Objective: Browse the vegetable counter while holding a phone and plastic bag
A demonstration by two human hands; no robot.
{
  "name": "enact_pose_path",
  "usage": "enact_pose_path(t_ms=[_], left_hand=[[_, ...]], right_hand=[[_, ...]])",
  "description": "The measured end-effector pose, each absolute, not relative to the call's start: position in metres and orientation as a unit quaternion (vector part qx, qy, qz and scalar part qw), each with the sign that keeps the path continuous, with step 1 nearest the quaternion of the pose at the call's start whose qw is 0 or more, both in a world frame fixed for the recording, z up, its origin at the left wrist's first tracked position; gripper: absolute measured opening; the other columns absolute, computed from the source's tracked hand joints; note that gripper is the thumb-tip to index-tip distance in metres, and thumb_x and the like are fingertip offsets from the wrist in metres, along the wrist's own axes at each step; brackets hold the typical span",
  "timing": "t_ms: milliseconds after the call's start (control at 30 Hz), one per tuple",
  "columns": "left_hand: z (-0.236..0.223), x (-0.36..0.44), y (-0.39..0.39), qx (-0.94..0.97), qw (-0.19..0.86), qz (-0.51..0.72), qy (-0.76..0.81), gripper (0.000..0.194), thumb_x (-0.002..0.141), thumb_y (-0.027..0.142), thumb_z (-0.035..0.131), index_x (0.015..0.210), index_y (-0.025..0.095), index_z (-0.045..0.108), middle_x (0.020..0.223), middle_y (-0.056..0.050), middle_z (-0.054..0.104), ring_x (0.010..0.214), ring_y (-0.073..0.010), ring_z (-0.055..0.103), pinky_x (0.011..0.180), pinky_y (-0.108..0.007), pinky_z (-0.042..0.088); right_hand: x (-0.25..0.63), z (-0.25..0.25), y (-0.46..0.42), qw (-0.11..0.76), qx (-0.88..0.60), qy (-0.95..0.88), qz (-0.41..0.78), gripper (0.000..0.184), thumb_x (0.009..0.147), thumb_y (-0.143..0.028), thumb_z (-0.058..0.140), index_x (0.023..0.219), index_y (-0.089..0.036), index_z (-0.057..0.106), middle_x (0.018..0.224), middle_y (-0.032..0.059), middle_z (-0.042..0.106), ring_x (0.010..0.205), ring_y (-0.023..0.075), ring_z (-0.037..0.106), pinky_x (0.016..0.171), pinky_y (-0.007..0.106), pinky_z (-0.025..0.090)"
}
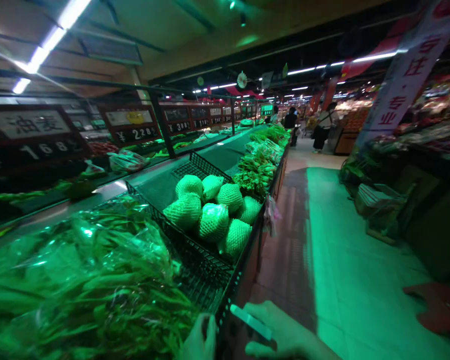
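A: Green cast over everything. Far left of the produce counter (243, 272): bagged leafy greens (86, 280) in clear plastic, piled up to the front edge. Price boards (133, 125) hang above the back edge.

B: Hands?

A: Left hand (198, 342) at the bottom of the view, touching the bagged greens near the counter's front edge. Only the fingertips show, curled slightly; can't tell if they grip the bag or just rest on it. Right hand (285, 337) just beside it, off the counter over the aisle, fingers closed around a phone (252, 321), flat slab, screen up.

B: Containers?

A: Black wire basket (195, 255) mid-counter, holding round produce in green foam net sleeves (210, 215), stacked in a heap, topmost ones above the rim. Further right along the counter, loose bundles of leafy vegetables (257, 170) run toward the far end. Roll of plastic bags (272, 215) hangs at the front edge.

B: Risks?

A: Judgement only: phone is held out past the counter edge in one hand, so a bump could drop it to the floor. The heaped netted produce could roll out if the basket gets knocked. Slick plastic on the greens may slide off the front edge.

B: Rest?

A: Shoppers (324, 127) far down the aisle, well apart.
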State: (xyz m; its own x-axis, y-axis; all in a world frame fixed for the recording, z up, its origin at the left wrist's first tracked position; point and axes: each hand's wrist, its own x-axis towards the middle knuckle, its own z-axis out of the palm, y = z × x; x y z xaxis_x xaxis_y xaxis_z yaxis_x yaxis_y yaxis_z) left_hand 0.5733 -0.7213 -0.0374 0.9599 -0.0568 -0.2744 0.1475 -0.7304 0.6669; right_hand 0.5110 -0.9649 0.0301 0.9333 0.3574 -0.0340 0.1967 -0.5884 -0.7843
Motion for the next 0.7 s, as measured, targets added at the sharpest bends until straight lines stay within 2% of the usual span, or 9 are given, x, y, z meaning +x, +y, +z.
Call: enact_pose_path(t_ms=[133, 233, 333, 400, 500, 567, 700], left_hand=[[-0.048, 0.594, -0.723, 0.890, 0.432, -0.091, 0.116, 0.053, 0.085, 0.059, 0.035, 0.101, 0.018, 0.065, 0.090, -0.011, 0.074, 0.085, -0.0269, 0.069, 0.075, -0.032, 0.051], [-0.040, 0.595, -0.730, 0.919, 0.326, -0.121, 0.183, 0.054, 0.088, 0.059, 0.029, 0.108, 0.023, 0.065, 0.088, -0.011, 0.074, 0.080, -0.0314, 0.068, 0.070, -0.037, 0.048], [-0.022, 0.595, -0.742, 0.928, 0.264, -0.144, 0.220, 0.052, 0.092, 0.055, 0.028, 0.114, 0.026, 0.064, 0.097, -0.012, 0.075, 0.086, -0.0323, 0.068, 0.072, -0.037, 0.047], [-0.013, 0.595, -0.748, 0.926, 0.264, -0.146, 0.228, 0.050, 0.093, 0.052, 0.028, 0.115, 0.024, 0.063, 0.099, -0.012, 0.075, 0.089, -0.0318, 0.069, 0.073, -0.036, 0.047], [-0.008, 0.595, -0.752, 0.928, 0.245, -0.147, 0.240, 0.049, 0.094, 0.050, 0.028, 0.116, 0.024, 0.063, 0.096, -0.013, 0.076, 0.086, -0.0326, 0.069, 0.070, -0.036, 0.046], [-0.007, 0.595, -0.753, 0.927, 0.235, -0.151, 0.250, 0.048, 0.095, 0.050, 0.028, 0.117, 0.024, 0.062, 0.096, -0.013, 0.076, 0.086, -0.0328, 0.070, 0.070, -0.036, 0.045], [-0.003, 0.596, -0.755, 0.919, 0.237, -0.167, 0.269, 0.048, 0.094, 0.052, 0.026, 0.113, 0.027, 0.062, 0.094, -0.012, 0.075, 0.085, -0.0327, 0.069, 0.070, -0.037, 0.045]], right_hand=[[0.527, 0.027, -1.000, 0.427, -0.883, -0.172, 0.096, 0.032, 0.075, -0.043, 0.072, 0.087, -0.019, 0.055, 0.078, -0.0032, 0.056, 0.068, 0.0113, 0.048, 0.061, 0.023, 0.034], [0.543, 0.025, -1.023, 0.428, -0.887, -0.153, 0.080, 0.031, 0.076, -0.044, 0.071, 0.087, -0.019, 0.057, 0.077, -0.0030, 0.056, 0.068, 0.0119, 0.049, 0.063, 0.024, 0.036], [0.568, 0.021, -1.050, 0.481, -0.869, -0.108, 0.037, 0.029, 0.079, -0.043, 0.066, 0.094, -0.018, 0.062, 0.072, -0.0039, 0.055, 0.064, 0.0115, 0.050, 0.062, 0.025, 0.038], [0.587, 0.018, -1.070, 0.525, -0.849, -0.054, -0.001, 0.040, 0.080, -0.042, 0.064, 0.110, -0.016, 0.065, 0.076, -0.0032, 0.058, 0.063, 0.0114, 0.051, 0.062, 0.026, 0.042], [0.618, 0.013, -1.106, 0.568, -0.820, 0.045, -0.064, 0.065, 0.078, -0.043, 0.064, 0.137, -0.017, 0.055, 0.083, -0.0022, 0.061, 0.064, 0.0118, 0.053, 0.062, 0.027, 0.048], [0.636, 0.012, -1.129, 0.581, -0.803, 0.105, -0.086, 0.073, 0.078, -0.044, 0.065, 0.144, -0.017, 0.049, 0.083, -0.0022, 0.061, 0.063, 0.0122, 0.054, 0.059, 0.028, 0.050], [0.662, 0.017, -1.157, 0.580, -0.796, 0.147, -0.092, 0.075, 0.078, -0.049, 0.065, 0.144, -0.018, 0.048, 0.085, -0.0005, 0.063, 0.069, 0.0158, 0.061, 0.059, 0.029, 0.053]])
